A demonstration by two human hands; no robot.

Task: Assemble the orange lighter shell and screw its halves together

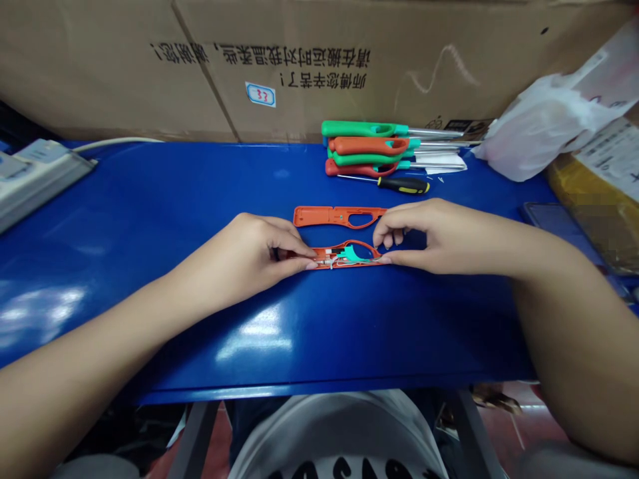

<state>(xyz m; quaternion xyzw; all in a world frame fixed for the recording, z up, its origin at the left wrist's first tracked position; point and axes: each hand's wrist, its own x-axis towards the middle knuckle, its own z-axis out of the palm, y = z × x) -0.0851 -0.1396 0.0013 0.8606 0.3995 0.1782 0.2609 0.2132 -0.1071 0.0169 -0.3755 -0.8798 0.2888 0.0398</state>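
Note:
An orange lighter casing half (367,263) lies on the blue table with its inside facing up. In it sit a green trigger (351,253), a small white clip and thin parts too small to name. My left hand (264,249) pinches the casing's left end between thumb and fingers. At the other end, my right hand (417,234) has its thumb against the casing's right tip and its fingers curled above; what lies between them is partly hidden. Just behind, the matching orange casing half (319,216) rests on the table, its right end hidden by my right hand.
Several green and orange long-nosed lighters (367,143) are piled at the back. A black and yellow screwdriver (404,185) lies before them. A cardboard box (150,93) stands behind the table, a plastic bag (529,126) and a phone (559,226) at right, a power strip (44,173) at left.

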